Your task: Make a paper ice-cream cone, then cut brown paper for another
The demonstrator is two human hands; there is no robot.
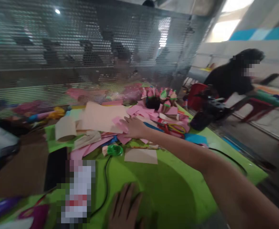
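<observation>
My left hand (126,206) lies flat on the green tabletop (170,187) at the bottom, its fingers apart and nothing in them. Stretched forward, my right hand (136,127) is over the paper pile, its fingers extended and somewhat blurred. A small pink paper piece (119,123) is at its fingertips; I cannot see a grip on it. Beside that hand is a large peach sheet (101,116), with more pink paper (141,111) behind. Closer to me are a cream paper rectangle (141,156) and a green tape roll or dispenser (115,149).
Scissors with red and yellow handles (176,128) lie right of the pile. Small pink and green cone-topped crafts (163,94) stand behind. A black phone-like slab (55,168) and a dark cable (106,181) are at left. A perforated metal screen (82,63) borders the back; another person (230,76) sits right.
</observation>
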